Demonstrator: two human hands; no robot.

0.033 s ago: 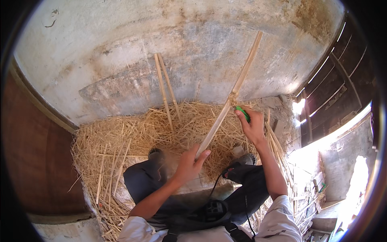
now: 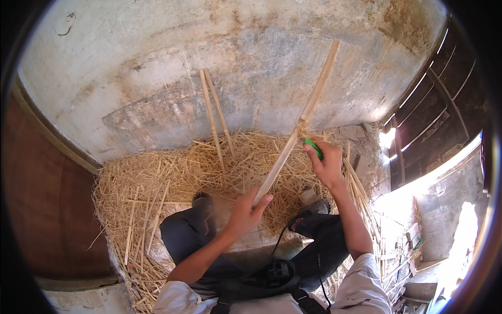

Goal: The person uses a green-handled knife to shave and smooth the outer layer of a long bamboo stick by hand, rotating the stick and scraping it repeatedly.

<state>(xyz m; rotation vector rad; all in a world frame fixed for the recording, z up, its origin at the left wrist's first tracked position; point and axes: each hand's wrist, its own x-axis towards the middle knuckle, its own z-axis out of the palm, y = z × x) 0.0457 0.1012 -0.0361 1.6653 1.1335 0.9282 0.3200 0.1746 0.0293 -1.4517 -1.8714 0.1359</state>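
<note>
A long, pale bamboo strip (image 2: 317, 97) slants up and to the right in front of me. My left hand (image 2: 244, 213) is closed around its lower end, between my knees. My right hand (image 2: 328, 163) grips a green-handled tool (image 2: 314, 148), held just right of the strip's middle. Its working end is too small to make out. Curled shavings (image 2: 301, 127) cling to the strip right above the tool. Beyond my left hand, two thinner strips (image 2: 212, 112) lean against the wall, their lower ends in the shavings.
Heaped straw-like shavings (image 2: 157, 167) cover the floor around my feet. A stained plaster wall (image 2: 172, 63) rises ahead. To the left stands a brown panel (image 2: 52, 193); to the right, dark slats (image 2: 444, 99). Several loose strips (image 2: 361, 193) lie beside my right leg.
</note>
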